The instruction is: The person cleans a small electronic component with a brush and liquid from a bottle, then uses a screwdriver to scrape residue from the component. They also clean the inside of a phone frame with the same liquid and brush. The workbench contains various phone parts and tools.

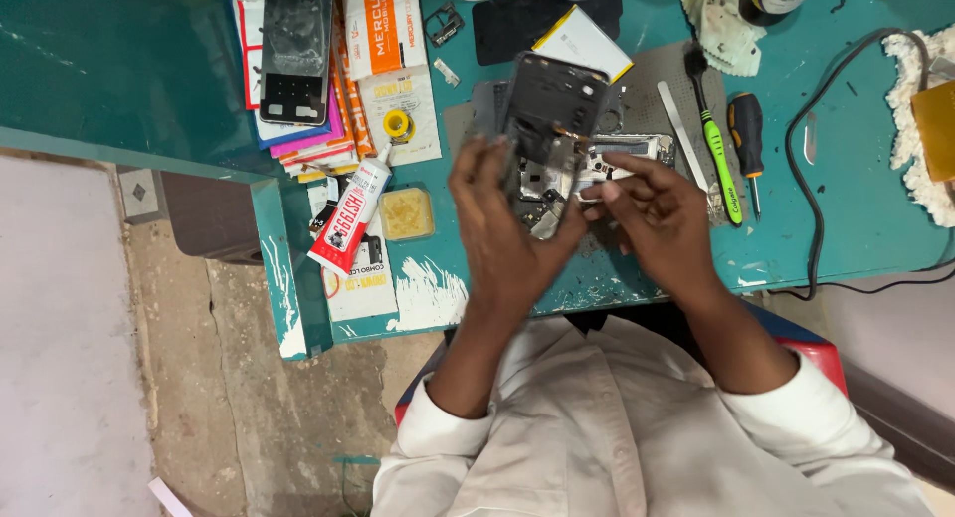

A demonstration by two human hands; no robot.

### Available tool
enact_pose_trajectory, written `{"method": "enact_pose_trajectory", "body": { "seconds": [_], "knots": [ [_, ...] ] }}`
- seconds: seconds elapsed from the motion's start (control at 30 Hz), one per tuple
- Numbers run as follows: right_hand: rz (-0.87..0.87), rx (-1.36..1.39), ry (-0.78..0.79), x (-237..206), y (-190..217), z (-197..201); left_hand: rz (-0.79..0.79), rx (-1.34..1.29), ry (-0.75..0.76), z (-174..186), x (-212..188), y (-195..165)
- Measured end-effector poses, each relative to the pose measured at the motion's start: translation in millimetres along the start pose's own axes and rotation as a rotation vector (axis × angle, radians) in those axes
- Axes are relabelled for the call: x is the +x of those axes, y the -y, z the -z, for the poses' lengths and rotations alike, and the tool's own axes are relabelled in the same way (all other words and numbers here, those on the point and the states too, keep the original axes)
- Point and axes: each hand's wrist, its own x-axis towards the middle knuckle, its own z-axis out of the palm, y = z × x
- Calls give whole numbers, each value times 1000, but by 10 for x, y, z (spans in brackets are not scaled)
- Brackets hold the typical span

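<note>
Over teal bench (856,218), left hand (502,233) gripping opened phone (549,119), right hand (662,213) alongside

Left hand (502,233) grips an opened phone (547,129); right hand (662,218) seemingly pinches its edge.

On the counter (856,218), the opened phone (550,129) is held up between the left hand (502,233) and right hand (662,213). A glue tube (350,213) lies left of them, a toothbrush (718,144) and screwdriver (746,139) right, and a phone screen (295,44) on a stack of packets (338,99) far left.
</note>
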Motion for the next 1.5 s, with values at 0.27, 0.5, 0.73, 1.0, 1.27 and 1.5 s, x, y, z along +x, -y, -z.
{"method": "enact_pose_trajectory", "body": {
  "seconds": [0.27, 0.5, 0.73, 1.0, 1.27, 1.5],
  "knots": [
    [69, 4, 2, 167, 25, 6, 61, -224, 29, 12, -67, -142],
    [109, -66, 164, 59, 139, 101, 665, -1158, 296, -7, 171, 279],
    [-29, -128, 224, 24, 287, 57, 813, -1245, 258, -115, 35, 329],
    [403, -285, -51, 357, 517, 521, 866, -1683, 112, 28, 38, 161],
    [710, -633, -359, 942, 392, 1253, 819, -1905, 205, 182, 50, 95],
    [791, -911, -361, 1454, 308, 1453, 801, -2037, 274, 283, -27, 18]
  ]
}}
